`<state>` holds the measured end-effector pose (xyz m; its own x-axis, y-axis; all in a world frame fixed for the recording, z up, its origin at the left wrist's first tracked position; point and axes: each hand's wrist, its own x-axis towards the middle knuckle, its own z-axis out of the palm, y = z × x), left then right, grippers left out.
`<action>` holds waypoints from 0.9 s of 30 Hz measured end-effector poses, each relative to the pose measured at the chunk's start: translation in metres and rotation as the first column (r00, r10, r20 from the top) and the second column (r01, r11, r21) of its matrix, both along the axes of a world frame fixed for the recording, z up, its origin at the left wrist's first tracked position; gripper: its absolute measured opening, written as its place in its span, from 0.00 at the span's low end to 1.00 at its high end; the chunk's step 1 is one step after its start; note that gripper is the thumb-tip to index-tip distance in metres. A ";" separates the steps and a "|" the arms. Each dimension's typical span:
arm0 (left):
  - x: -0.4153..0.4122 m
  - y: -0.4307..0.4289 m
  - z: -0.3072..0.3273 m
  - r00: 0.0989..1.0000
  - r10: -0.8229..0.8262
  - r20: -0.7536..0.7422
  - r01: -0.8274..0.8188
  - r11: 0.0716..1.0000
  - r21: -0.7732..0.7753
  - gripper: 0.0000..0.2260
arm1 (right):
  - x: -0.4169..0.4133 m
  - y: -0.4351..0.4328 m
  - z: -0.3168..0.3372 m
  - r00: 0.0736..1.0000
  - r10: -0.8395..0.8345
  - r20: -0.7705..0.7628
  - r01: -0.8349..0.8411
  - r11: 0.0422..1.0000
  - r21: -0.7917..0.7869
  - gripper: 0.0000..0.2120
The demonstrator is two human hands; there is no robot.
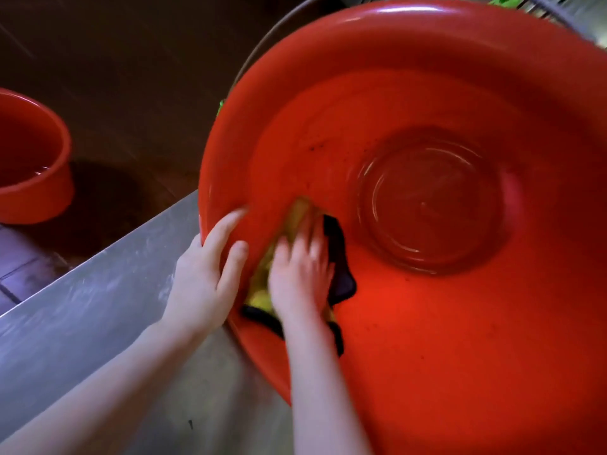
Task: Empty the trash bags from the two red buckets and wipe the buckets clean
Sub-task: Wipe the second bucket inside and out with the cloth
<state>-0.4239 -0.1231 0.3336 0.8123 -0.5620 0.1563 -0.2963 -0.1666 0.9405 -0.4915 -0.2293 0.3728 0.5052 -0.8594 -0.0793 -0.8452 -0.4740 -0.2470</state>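
Grips the rim of the tilted, bagless red bucket (394, 34) on the table (82, 307) with left hand (203, 274), presses yellow-black cloth (341, 277) flat inside it with right hand (299, 270), specks (315, 147) left to wipe; second bucket (39, 192), left of it, bagless too.

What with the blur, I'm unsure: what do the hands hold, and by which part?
Left hand grips the red bucket by its near rim; right hand presses a yellow-and-black cloth against its inner wall.

A steel counter (98, 307) runs across the near left, with the big red bucket (427, 323) resting on its right end. Far left, a second red bucket (33, 192) sits on the dark floor (131, 77).
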 end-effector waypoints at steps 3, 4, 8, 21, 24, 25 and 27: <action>0.002 0.003 0.006 0.999 -0.042 -0.024 0.042 0.999 -0.014 0.23 | -0.012 0.049 -0.002 0.979 0.200 0.030 -0.199 0.979 -0.041 0.27; 0.003 0.004 0.007 0.998 -0.048 -0.027 0.047 0.999 -0.027 0.23 | -0.011 0.045 -0.002 0.978 0.205 0.025 -0.204 0.978 -0.040 0.27; 0.003 0.004 0.007 0.998 -0.047 -0.030 0.045 0.997 -0.063 0.22 | 0.009 -0.028 -0.004 0.996 -0.083 0.027 0.084 0.995 -0.044 0.28; 0.007 0.007 0.007 0.993 -0.095 -0.075 0.086 0.989 -0.118 0.22 | 0.014 0.052 -0.004 0.969 0.207 0.133 -0.201 0.978 -0.060 0.28; 0.008 0.008 0.007 0.992 -0.101 -0.076 0.092 0.988 -0.123 0.22 | 0.023 0.016 -0.004 0.984 0.116 0.136 -0.105 0.991 -0.082 0.29; 0.008 0.010 0.008 0.991 -0.107 -0.080 0.097 0.988 -0.124 0.21 | 0.028 -0.005 -0.004 0.988 0.015 0.155 -0.004 0.997 -0.071 0.28; 0.010 0.012 0.008 0.986 -0.128 -0.106 0.113 0.984 -0.135 0.21 | 0.039 -0.051 -0.001 0.952 -0.249 0.175 0.243 0.968 0.057 0.27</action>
